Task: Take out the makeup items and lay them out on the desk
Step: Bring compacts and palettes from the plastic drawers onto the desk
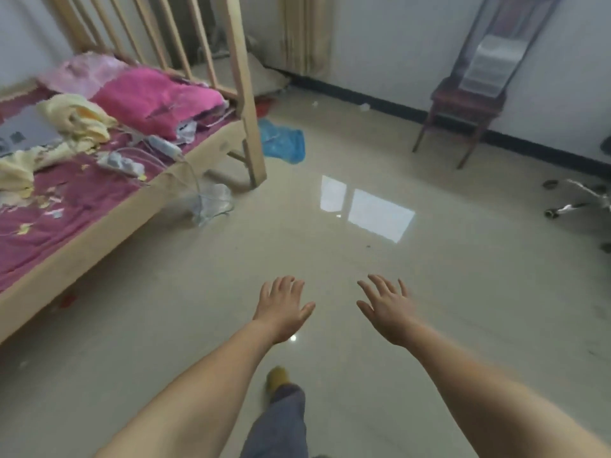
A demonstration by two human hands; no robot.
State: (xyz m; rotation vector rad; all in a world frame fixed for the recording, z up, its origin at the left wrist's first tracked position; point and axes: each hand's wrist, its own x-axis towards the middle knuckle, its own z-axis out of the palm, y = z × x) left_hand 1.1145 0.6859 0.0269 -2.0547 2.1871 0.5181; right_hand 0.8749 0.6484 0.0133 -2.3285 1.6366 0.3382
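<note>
**Both hands empty, no makeup in sight**

Over the glossy tiled floor [330,325], near centre: left hand [281,309] and right hand [390,312] are stretched forward side by side, apart, palms down, fingers spread. Each grip is slack and holds nothing.

Step in hand, as judged: the approach, before any taking out. One trousered leg and a yellow slipper [277,378] show below the arms, which suggests walking.

The task's things: no makeup items, no bag or case for them, and no bench appear anywhere in view. Their look cannot be noted.

What is there: wooden bed [99,239] at left with a magenta sheet, a folded pink blanket [155,100], pale yellow cloth [76,117] and white cables. Blue cloth [281,140] on the floor past the bed's foot. Dark wooden stand [463,110] far right against the wall; a chair base [575,206] at the right edge.

Next move calls for, by judgement: finding the makeup container first, likely by turning the view, then closing a grip on it.
</note>
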